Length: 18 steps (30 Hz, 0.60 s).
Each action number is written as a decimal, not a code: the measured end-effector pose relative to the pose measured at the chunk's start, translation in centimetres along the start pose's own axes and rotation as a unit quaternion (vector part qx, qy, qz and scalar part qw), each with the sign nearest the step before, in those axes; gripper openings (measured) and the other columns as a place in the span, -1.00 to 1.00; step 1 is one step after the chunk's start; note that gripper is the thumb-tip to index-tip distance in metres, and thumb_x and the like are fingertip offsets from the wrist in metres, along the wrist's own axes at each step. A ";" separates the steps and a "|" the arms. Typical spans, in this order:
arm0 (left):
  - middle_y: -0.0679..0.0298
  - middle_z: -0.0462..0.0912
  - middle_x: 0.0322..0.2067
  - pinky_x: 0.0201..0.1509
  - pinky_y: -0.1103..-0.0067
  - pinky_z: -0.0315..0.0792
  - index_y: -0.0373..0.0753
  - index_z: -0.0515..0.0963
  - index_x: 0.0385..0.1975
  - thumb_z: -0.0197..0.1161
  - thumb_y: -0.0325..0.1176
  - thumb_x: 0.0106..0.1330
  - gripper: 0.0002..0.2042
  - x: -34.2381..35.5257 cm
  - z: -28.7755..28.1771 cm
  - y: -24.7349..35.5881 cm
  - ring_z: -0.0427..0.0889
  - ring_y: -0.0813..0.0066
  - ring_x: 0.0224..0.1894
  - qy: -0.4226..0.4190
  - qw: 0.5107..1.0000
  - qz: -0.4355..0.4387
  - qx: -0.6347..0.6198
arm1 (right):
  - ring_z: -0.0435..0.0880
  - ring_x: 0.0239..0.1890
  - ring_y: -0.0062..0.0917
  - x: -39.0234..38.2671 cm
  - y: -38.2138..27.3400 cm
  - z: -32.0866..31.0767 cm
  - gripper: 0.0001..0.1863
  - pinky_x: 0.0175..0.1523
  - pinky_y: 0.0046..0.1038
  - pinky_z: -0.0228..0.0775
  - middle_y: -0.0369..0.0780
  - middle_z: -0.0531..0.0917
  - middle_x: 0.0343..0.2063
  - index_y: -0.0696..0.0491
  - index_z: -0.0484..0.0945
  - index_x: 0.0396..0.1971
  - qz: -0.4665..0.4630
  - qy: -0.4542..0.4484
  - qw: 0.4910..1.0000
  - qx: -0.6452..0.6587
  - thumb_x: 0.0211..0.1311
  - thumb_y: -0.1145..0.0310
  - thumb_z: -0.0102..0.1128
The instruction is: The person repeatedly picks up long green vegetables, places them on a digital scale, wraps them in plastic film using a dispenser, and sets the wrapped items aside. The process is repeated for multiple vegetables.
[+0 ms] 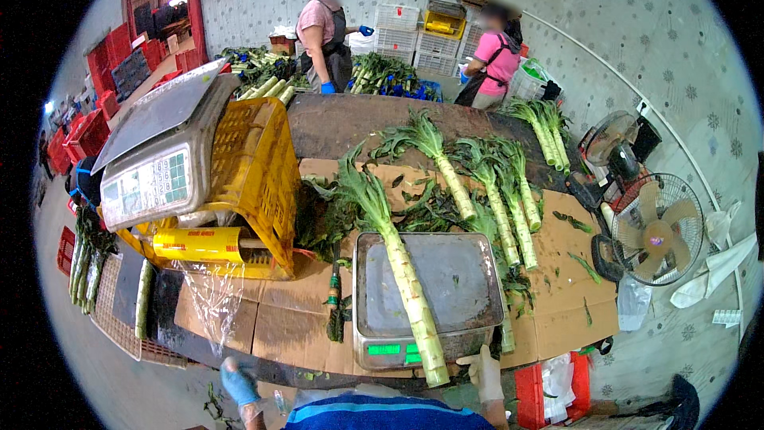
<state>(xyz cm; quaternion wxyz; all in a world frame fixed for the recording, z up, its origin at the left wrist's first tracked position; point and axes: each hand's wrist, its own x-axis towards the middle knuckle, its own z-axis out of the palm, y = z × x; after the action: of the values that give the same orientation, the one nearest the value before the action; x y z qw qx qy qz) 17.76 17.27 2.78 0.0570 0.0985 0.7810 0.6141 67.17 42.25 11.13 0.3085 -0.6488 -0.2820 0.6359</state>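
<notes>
**A:** What's nearest the person?

**B:** Two gloved hands at the lower edge. The left hand (239, 386), in a blue glove, hangs open and released below the tabletop (290, 326) edge, grasping nothing. The right hand (485, 373), in a white glove, rests loosely open just beside the butt end of a long pale green stalk (406, 275); whether it touches the stalk I cannot tell.

**A:** Where does that stalk lie?

**B:** Slantwise across the steel pan of a small scale (426, 295), leafy top reaching past the far rim onto flattened brown cardboard (565, 287), cut end overhanging the green display.

**A:** Packages, labels?

**B:** A yellow film roll (199, 244) with clear wrap trailing down, left of the scale. Behind it a yellow crate (255, 167) on its side, carrying a larger grey scale (159, 155). More stalks (501, 191) lie on the cardboard.

**A:** Farther off?

**B:** Two aproned people at heaps of greens, stacked white crates (398, 32) by the wall, red crates (107, 64) far left, fans (656, 227) at the right. The rim is bent and dark.
</notes>
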 end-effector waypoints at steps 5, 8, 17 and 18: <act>0.16 0.64 -0.44 -0.43 0.49 0.50 -0.31 0.54 -0.20 -0.02 0.05 0.39 -0.53 -4.5 8.9 10.7 0.58 0.41 -0.50 -0.264 0.939 -0.129 -0.178 | 0.30 -0.87 -0.60 0.3 -0.2 -0.3 -0.22 -0.76 -0.58 0.10 -0.25 0.49 -0.84 0.23 0.64 -0.61 0.018 -0.024 0.999 -0.013 0.39 -0.17 -0.28; 0.14 0.65 -0.42 -0.43 0.45 0.55 -0.33 0.55 -0.20 -0.05 0.04 0.41 -0.52 -4.9 13.0 12.9 0.63 0.37 -0.48 -0.303 0.887 -0.232 -0.260 | 0.33 -0.86 -0.57 -0.3 0.0 -0.2 -0.19 -0.74 -0.57 0.13 -0.25 0.50 -0.83 0.22 0.63 -0.65 0.021 -0.024 1.000 -0.001 0.39 -0.19 -0.34; 0.13 0.63 -0.56 -0.69 0.56 0.43 -0.36 0.55 -0.21 -0.24 -0.04 0.48 -0.50 -1.9 14.9 8.1 0.58 0.38 -0.68 -0.392 0.866 -0.290 -0.108 | 0.32 -0.88 -0.55 -1.6 -1.5 -0.8 -0.19 -0.74 -0.52 0.13 -0.19 0.48 -0.87 0.09 0.47 -0.88 -0.039 0.063 0.995 -0.073 0.35 -0.24 -0.29; 0.12 0.62 -0.56 -0.70 0.56 0.42 -0.36 0.54 -0.19 -0.27 -0.05 0.48 -0.49 -1.7 14.9 7.8 0.59 0.35 -0.68 -0.396 0.861 -0.301 -0.106 | 0.37 -0.86 -0.54 -1.7 -1.9 -0.6 -0.22 -0.73 -0.49 0.17 -0.19 0.51 -0.84 0.09 0.49 -0.83 -0.070 0.057 0.995 -0.040 0.35 -0.24 -0.29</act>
<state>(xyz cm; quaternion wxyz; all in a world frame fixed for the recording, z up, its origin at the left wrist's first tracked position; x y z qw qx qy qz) 23.22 32.79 6.75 0.5540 0.0869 0.6142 0.5553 67.79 42.18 13.70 0.3419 -0.6747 -0.3336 0.5627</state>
